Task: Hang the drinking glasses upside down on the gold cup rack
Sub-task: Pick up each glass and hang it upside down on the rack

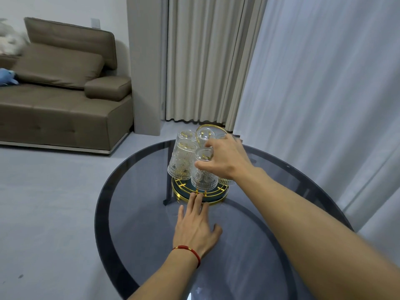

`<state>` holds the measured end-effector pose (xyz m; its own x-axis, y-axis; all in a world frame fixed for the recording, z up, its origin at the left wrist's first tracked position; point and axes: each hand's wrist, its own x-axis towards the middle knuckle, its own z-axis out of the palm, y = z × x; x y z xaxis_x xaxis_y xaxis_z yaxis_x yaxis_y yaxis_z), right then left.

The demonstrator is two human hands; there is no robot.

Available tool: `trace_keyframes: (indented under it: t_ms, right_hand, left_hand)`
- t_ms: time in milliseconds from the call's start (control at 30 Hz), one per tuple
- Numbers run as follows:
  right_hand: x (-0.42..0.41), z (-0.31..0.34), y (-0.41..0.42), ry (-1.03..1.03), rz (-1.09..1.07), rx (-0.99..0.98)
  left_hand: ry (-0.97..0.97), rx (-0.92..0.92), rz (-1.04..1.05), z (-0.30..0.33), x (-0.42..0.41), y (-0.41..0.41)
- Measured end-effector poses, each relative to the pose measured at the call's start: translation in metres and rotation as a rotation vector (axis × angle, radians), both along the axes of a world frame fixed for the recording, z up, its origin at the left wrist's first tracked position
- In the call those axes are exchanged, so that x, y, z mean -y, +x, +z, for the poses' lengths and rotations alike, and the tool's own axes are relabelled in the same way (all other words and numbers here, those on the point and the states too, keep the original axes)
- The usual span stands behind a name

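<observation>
The left hand (195,226) lies flat and empty, fingertips on the rack (200,194) rim. The right hand (225,160) grips an inverted glass (203,169) over it; misseating could knock neighbouring glasses.

– Where are the hands?
– Left hand (195,227) lies flat, palm down, fingers stretched forward, a red cord at the wrist.
– The right?
– Right hand (223,160) reaches further ahead, arm extended, fingers and thumb curled in a grip
</observation>
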<state>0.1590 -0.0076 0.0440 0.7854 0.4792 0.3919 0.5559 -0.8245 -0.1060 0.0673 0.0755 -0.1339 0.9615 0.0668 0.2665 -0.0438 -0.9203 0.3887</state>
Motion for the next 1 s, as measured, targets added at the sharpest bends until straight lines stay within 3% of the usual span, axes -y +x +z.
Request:
trace_keyframes:
  t_ms: [333,400,500,567,767,1000]
  right_hand:
    - [0.005,-0.014,0.004,-0.092,0.003,0.069]
    - [0.014,-0.016,0.003,0.043,0.028,0.061]
    - [0.039,-0.021,0.003,0.482,0.011,0.051]
    - [0.055,-0.028,0.004,0.58,-0.052,0.051]
    - [0.063,-0.039,0.006,0.363,0.042,-0.103]
    - [0.057,-0.032,0.019,0.388,0.024,-0.211]
  left_hand:
    - [0.02,-0.007,0.016,-0.001,0.0,0.0]
    - [0.028,-0.009,0.016,-0.001,0.0,-0.001]
    - [0.057,-0.011,0.02,-0.003,0.001,-0.001]
    - [0.07,-0.012,0.022,-0.003,0.002,-0.001]
    - [0.09,-0.026,0.026,-0.004,0.003,0.0]
    - [0.099,-0.024,0.034,-0.003,0.003,0.0]
